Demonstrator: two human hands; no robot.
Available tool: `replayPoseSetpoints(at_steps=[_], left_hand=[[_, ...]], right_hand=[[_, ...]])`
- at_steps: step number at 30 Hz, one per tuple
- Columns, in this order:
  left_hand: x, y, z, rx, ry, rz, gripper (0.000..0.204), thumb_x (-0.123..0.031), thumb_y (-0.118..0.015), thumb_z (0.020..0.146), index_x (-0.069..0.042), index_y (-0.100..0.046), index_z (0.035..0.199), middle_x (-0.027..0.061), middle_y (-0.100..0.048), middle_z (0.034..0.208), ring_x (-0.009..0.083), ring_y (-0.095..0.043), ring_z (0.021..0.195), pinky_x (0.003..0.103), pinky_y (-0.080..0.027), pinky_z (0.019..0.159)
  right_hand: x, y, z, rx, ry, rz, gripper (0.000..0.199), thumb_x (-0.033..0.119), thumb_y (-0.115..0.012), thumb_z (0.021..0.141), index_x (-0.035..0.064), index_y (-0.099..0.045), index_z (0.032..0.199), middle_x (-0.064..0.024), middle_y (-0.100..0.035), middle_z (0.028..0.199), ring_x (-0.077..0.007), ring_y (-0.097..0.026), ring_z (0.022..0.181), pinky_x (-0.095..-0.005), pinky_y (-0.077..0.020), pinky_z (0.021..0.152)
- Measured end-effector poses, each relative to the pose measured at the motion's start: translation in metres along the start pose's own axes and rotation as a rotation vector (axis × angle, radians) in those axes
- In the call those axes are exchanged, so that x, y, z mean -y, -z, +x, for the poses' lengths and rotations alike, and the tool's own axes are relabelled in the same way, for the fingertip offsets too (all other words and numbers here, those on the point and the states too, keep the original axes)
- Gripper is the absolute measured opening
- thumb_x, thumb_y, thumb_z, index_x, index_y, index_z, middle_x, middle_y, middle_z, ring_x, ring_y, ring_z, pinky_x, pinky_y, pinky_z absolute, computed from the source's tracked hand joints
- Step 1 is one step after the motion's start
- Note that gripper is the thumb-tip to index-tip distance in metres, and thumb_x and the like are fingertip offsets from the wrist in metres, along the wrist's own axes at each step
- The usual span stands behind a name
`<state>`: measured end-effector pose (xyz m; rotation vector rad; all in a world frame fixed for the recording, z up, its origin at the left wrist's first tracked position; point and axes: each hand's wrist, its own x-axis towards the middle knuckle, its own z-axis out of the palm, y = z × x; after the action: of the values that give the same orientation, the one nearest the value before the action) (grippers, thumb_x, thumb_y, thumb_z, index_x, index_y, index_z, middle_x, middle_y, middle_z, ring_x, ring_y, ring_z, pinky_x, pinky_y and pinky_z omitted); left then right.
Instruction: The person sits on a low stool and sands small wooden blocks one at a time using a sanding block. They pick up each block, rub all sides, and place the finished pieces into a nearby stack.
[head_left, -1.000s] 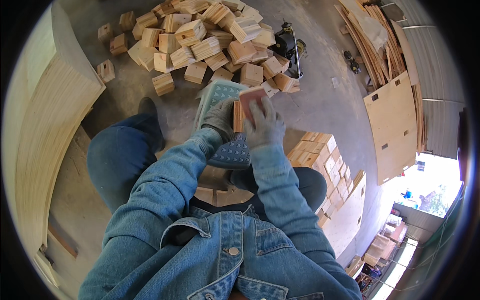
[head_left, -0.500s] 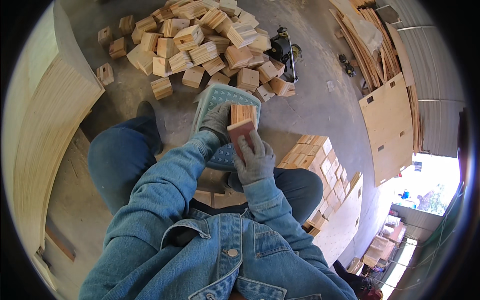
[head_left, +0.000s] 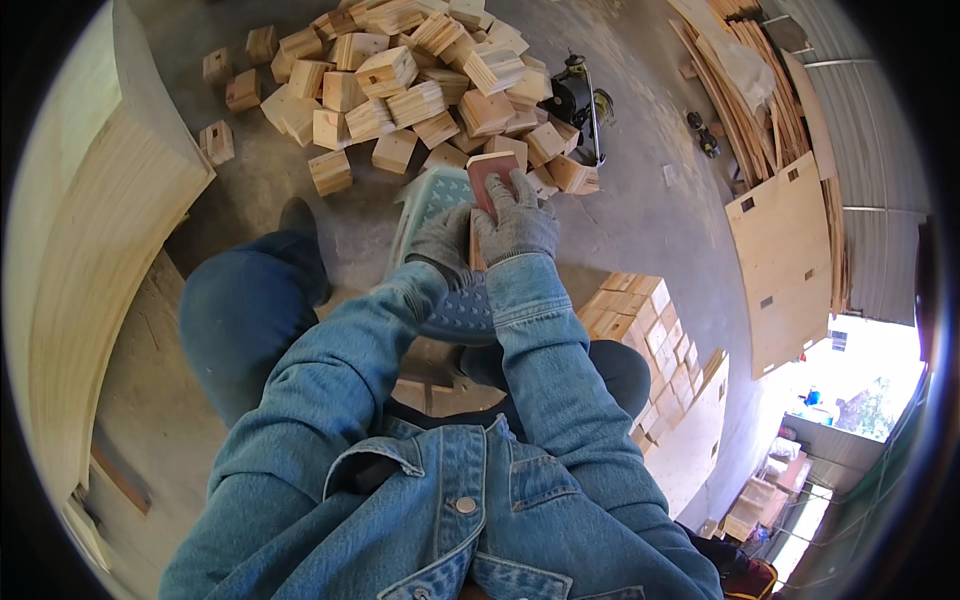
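My right hand (head_left: 520, 228), in a grey knit glove, grips a flat sanding block (head_left: 488, 174) with a reddish-brown face and a pale wooden edge. It reaches out over the far side of a light green plastic stool (head_left: 415, 196). My left hand (head_left: 441, 245), gloved the same, is closed against the left side of a wooden block (head_left: 476, 248) on the stool. Only a narrow strip of that block shows between the hands; my right hand and the sanding block cover the rest.
A heap of loose wooden blocks (head_left: 415, 105) lies on the floor beyond the stool, a black tool (head_left: 573, 100) at its right. Stacked blocks (head_left: 650, 325) stand by my right knee. Curved plywood sheets (head_left: 85, 250) rise on the left, and cut panels (head_left: 785, 262) lean at the right.
My right hand has pushed the sanding block away from me, from the near end of the wooden block to beyond its far end. My left hand has stayed at the block.
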<state>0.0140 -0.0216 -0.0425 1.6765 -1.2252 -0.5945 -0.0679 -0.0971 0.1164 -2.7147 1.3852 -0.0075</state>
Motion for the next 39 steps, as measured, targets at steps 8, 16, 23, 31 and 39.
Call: replayPoseSetpoints(at_steps=[8, 16, 23, 31, 39], left_hand=[[-0.023, 0.020, 0.004, 0.084, 0.095, 0.071, 0.087, -0.032, -0.089, 0.071, -0.014, -0.048, 0.146, 0.0186, -0.058, 0.141, 0.0366, -0.055, 0.135, 0.044, -0.044, 0.117], [-0.023, 0.019, -0.001, 0.048, 0.073, 0.003, 0.084, -0.031, -0.088, 0.072, -0.014, -0.049, 0.145, 0.0188, -0.058, 0.141, 0.0373, -0.055, 0.134, 0.044, -0.043, 0.117], [0.007, -0.002, 0.001, 0.024, 0.055, 0.011, 0.090, -0.032, -0.090, 0.071, -0.016, -0.046, 0.148, 0.0165, -0.056, 0.144, 0.0370, -0.054, 0.135, 0.044, -0.044, 0.116], [-0.015, 0.016, 0.001, 0.086, 0.106, 0.074, 0.091, -0.037, -0.089, 0.070, -0.018, -0.046, 0.149, 0.0154, -0.055, 0.146, 0.0357, -0.051, 0.139, 0.044, -0.041, 0.119], [-0.031, 0.025, 0.001, 0.101, 0.086, 0.045, 0.084, -0.037, -0.086, 0.074, -0.016, -0.048, 0.147, 0.0172, -0.058, 0.142, 0.0370, -0.053, 0.136, 0.045, -0.042, 0.117]], right_hand=[[-0.025, -0.010, -0.116, -0.116, 0.209, 0.042, 0.062, 0.033, -0.082, 0.080, 0.0205, -0.067, 0.139, -0.0119, -0.051, 0.154, -0.0398, -0.056, 0.128, -0.0541, -0.0462, 0.106], [-0.030, -0.012, -0.126, -0.177, 0.243, 0.056, 0.056, 0.031, -0.081, 0.080, 0.0204, -0.071, 0.134, -0.0113, -0.053, 0.151, -0.0391, -0.059, 0.122, -0.0540, -0.0483, 0.103], [-0.014, -0.014, 0.002, -0.051, 0.070, 0.026, 0.059, 0.040, -0.076, 0.088, 0.0299, -0.062, 0.145, -0.0040, -0.047, 0.157, -0.0407, -0.054, 0.130, -0.0545, -0.0472, 0.104], [-0.021, -0.014, -0.051, -0.087, 0.136, 0.004, 0.058, 0.036, -0.077, 0.086, 0.0232, -0.066, 0.142, -0.0099, -0.050, 0.156, -0.0365, -0.056, 0.131, -0.0527, -0.0444, 0.110], [-0.035, -0.013, -0.139, -0.153, 0.203, 0.094, 0.057, 0.032, -0.081, 0.081, 0.0215, -0.070, 0.136, -0.0121, -0.052, 0.153, -0.0397, -0.056, 0.127, -0.0545, -0.0462, 0.105]])
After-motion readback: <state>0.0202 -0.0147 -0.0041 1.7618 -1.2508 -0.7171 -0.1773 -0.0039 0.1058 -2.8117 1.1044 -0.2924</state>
